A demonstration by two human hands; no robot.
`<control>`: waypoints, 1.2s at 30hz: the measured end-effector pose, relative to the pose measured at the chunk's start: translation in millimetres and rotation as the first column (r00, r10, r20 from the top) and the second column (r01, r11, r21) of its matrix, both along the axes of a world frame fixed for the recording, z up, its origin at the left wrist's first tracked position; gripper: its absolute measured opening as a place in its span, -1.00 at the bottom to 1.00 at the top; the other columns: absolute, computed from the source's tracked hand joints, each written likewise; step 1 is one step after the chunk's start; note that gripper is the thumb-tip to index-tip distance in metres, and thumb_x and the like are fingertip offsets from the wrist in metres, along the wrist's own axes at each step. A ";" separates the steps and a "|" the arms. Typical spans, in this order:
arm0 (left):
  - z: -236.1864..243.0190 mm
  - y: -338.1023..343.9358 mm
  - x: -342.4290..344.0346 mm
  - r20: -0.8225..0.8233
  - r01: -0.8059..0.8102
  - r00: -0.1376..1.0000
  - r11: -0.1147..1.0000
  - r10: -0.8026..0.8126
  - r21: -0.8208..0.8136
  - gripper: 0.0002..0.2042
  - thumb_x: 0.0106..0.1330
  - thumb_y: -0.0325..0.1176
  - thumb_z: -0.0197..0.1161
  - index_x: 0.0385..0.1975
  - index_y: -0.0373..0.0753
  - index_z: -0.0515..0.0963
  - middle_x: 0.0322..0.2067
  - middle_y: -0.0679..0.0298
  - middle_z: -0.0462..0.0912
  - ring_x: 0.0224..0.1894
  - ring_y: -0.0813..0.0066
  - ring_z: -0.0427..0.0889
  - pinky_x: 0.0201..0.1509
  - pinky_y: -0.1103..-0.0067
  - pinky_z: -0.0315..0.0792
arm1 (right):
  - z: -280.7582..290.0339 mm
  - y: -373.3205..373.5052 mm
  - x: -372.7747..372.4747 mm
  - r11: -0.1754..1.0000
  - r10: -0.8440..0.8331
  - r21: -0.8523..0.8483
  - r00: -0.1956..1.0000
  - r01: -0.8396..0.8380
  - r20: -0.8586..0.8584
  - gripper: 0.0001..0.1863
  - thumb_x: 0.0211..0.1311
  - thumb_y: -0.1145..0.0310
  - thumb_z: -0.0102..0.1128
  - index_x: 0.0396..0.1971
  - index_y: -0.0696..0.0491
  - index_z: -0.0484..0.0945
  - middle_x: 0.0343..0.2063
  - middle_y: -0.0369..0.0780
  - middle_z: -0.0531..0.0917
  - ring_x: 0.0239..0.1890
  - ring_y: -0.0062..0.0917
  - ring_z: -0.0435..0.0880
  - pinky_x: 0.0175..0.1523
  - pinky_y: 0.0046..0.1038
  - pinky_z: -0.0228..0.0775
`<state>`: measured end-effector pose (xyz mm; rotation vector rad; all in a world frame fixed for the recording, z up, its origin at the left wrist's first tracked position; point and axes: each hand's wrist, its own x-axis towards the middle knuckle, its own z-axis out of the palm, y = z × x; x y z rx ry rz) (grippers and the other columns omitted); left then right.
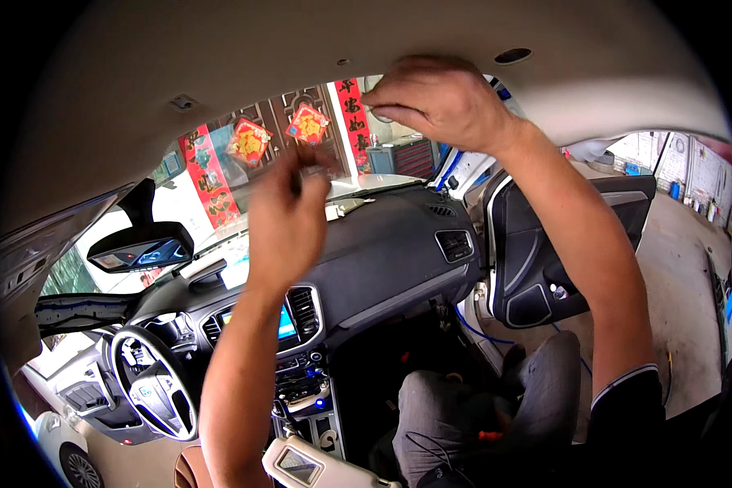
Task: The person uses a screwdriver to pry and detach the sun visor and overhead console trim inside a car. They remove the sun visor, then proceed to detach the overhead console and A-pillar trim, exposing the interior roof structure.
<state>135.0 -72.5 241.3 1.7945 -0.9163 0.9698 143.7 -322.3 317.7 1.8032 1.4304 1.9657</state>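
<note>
My right hand [447,102] is raised at the front edge of the beige headliner [260,49], above the passenger side of the windshield. Its fingers and thumb are bent together; what they hold, if anything, is hidden. My left hand [293,215] is lower and further left, in front of the windshield and above the dashboard [382,236]. Motion smears its fingers, which look curled, and a dark patch near their tips is too blurred to name. A detached beige sun visor [325,468] with a mirror lies at the bottom, by the centre console.
The rear-view mirror [142,248] hangs at the left, above the steering wheel [154,386]. On the right the passenger door [545,260] stands ajar over a concrete floor [675,325]. My grey-trousered legs [439,415] are in the passenger side. A tool cabinet [407,159] shows outside.
</note>
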 end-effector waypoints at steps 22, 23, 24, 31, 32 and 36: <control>24.6 4.6 13.9 0.086 0.071 0.995 0.982 -0.057 -0.174 -0.80 0.30 -0.43 0.11 -0.20 -0.37 0.62 -0.45 0.18 0.66 -0.50 0.52 0.55 -0.33 0.52 0.46 | -22.7 -0.9 -28.0 0.983 -0.048 -0.181 0.998 0.040 -0.038 -0.82 0.06 0.42 0.44 -0.31 0.10 0.71 -0.37 -0.22 0.72 -0.33 -0.35 0.69 -0.19 -0.32 0.57; 24.9 3.7 15.5 0.117 0.070 0.992 0.982 -0.050 -0.178 -0.80 0.30 -0.43 0.11 -0.20 -0.37 0.62 -0.46 0.19 0.65 -0.51 0.53 0.54 -0.35 0.52 0.45 | -20.8 0.5 -29.2 0.979 -0.051 -0.198 0.999 0.046 -0.016 -0.83 0.06 0.43 0.43 -0.33 0.11 0.70 -0.37 -0.22 0.72 -0.33 -0.35 0.69 -0.19 -0.32 0.57; 25.0 2.3 16.9 0.147 0.070 0.988 0.981 -0.043 -0.183 -0.80 0.30 -0.43 0.11 -0.20 -0.36 0.62 -0.47 0.19 0.64 -0.53 0.53 0.53 -0.36 0.52 0.44 | -17.9 2.0 -31.1 0.975 -0.054 -0.215 0.999 0.054 0.006 -0.85 0.06 0.44 0.42 -0.34 0.12 0.70 -0.36 -0.22 0.72 -0.33 -0.34 0.68 -0.19 -0.32 0.57; 34.8 -3.0 14.3 0.177 0.044 0.984 0.993 -0.023 -0.112 -0.76 0.33 -0.41 0.11 -0.09 -0.29 0.63 -0.57 0.25 0.55 -0.54 0.60 0.46 -0.40 0.55 0.38 | 30.9 -3.8 -28.9 0.890 -0.162 -0.401 0.973 0.216 0.165 -0.76 0.07 0.45 0.31 -0.21 0.12 0.66 -0.29 -0.19 0.64 -0.20 -0.31 0.63 -0.14 -0.30 0.50; 39.0 -9.0 6.7 0.124 -0.021 0.992 0.995 0.033 -0.094 -0.76 0.32 -0.41 0.12 -0.09 -0.29 0.63 -0.50 0.21 0.61 -0.52 0.56 0.48 -0.37 0.53 0.40 | 31.8 -6.0 -35.3 0.888 -0.176 -0.401 0.972 0.224 0.154 -0.76 0.07 0.45 0.30 -0.21 0.11 0.65 -0.30 -0.20 0.62 -0.21 -0.30 0.62 -0.15 -0.30 0.50; 48.8 -18.1 10.5 0.226 -0.018 0.972 0.985 0.058 -0.173 -0.77 0.31 -0.42 0.12 -0.11 -0.32 0.60 -0.32 0.16 0.70 -0.36 0.44 0.60 -0.18 0.49 0.48 | 37.7 -4.7 -28.9 0.874 -0.146 -0.422 0.958 0.242 0.246 -0.81 0.12 0.45 0.28 -0.23 0.10 0.66 -0.29 -0.19 0.70 -0.19 -0.35 0.69 -0.06 -0.38 0.56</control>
